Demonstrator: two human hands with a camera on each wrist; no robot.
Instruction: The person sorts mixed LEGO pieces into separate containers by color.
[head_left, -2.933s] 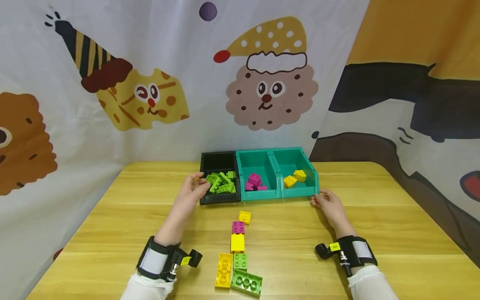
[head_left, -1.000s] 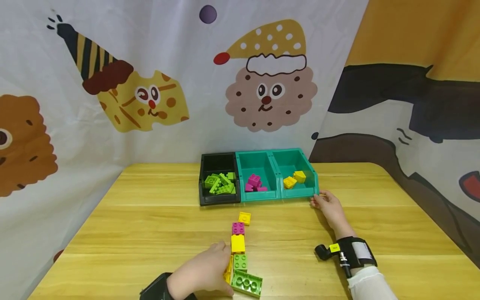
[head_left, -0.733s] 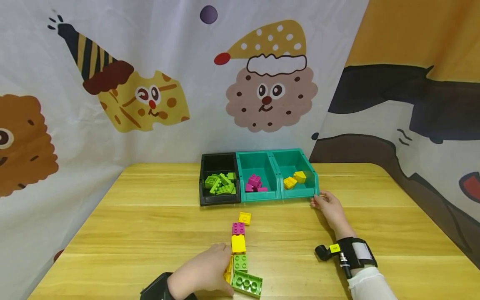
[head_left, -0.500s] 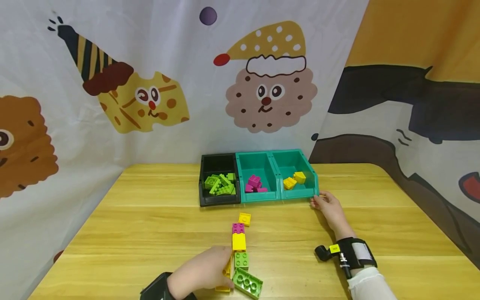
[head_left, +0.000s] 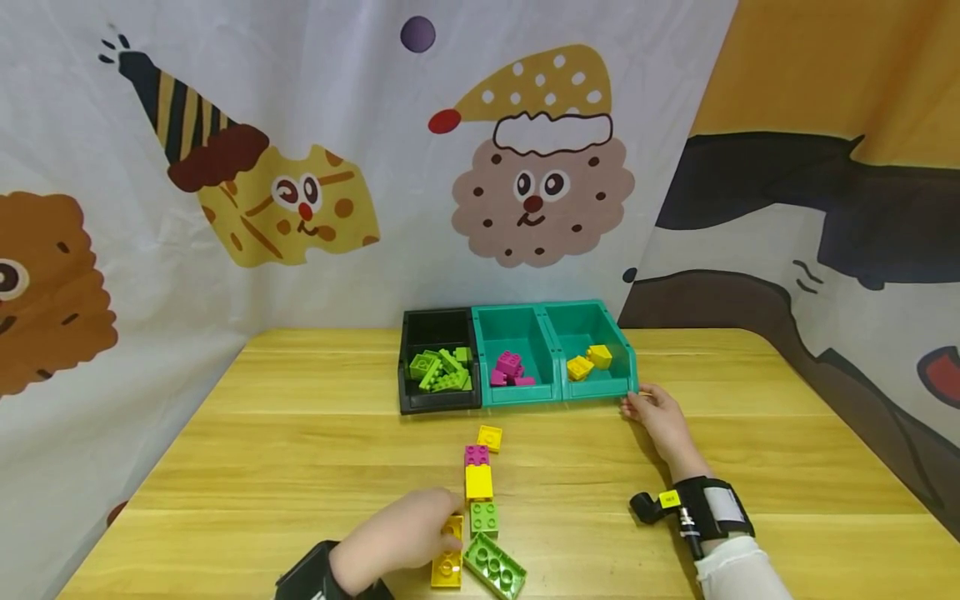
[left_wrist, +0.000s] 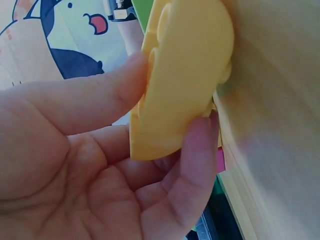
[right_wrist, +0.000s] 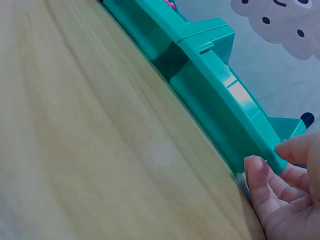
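Note:
In the head view my left hand (head_left: 408, 533) pinches a long yellow toy building brick (head_left: 447, 567) lying with its hollow underside up. The left wrist view shows the thumb on one side of this yellow brick (left_wrist: 185, 75) and fingertips on the other. Just right of it lie a green 2x2 brick (head_left: 484, 518) and a long green brick (head_left: 495, 567), hollow side up. My right hand (head_left: 663, 421) grips the front right corner of the right teal bin (head_left: 600, 390); in the right wrist view its thumb and fingers close round that bin's corner (right_wrist: 250, 135).
Beyond the green brick, a yellow brick (head_left: 478, 482), a magenta brick (head_left: 477, 455) and a small yellow piece (head_left: 490, 438) form a line. A black bin (head_left: 438, 401) holds green bricks, the middle teal bin (head_left: 517, 392) magenta ones. A printed cloth (head_left: 405, 283) hangs behind the table.
My left hand has come from the black bin down to the long yellow brick, which now lies slightly apart from the green bricks. The line of bricks has shifted slightly right. My right hand stays put.

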